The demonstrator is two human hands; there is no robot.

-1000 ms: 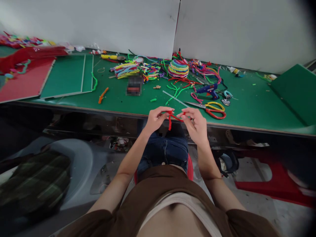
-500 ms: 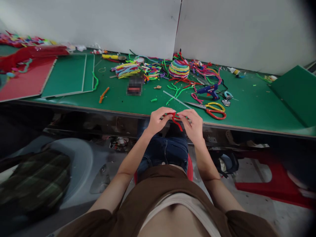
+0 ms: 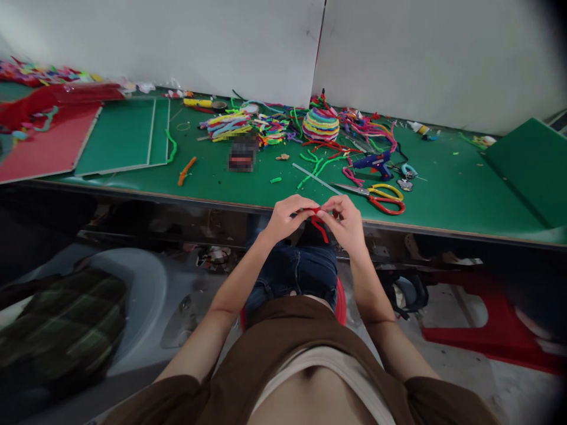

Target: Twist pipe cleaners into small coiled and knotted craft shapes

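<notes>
A red pipe cleaner (image 3: 319, 229) is pinched between my two hands at the front edge of the table, its loose end hanging down in a curve. My left hand (image 3: 287, 217) is closed on it from the left. Fingertips of my right hand (image 3: 344, 218) pinch it too, close against the left fingertips. Part of the pipe cleaner is hidden by the fingers. Just beyond my right hand lie scissors (image 3: 387, 198) with one yellow and one red handle. A pale glue stick (image 3: 316, 179) rests behind the hands.
On the green table (image 3: 248, 192) stand a striped multicoloured ball (image 3: 321, 124), a blue glue gun (image 3: 374, 162) and bundles of pipe cleaners (image 3: 228, 125). An orange piece (image 3: 186, 171) lies left. Green boards (image 3: 119, 139) are at the left, another board (image 3: 531, 171) at the right.
My hands have come closer together, so the fingertips now nearly meet on the red pipe cleaner. Its hanging end sits slightly lower.
</notes>
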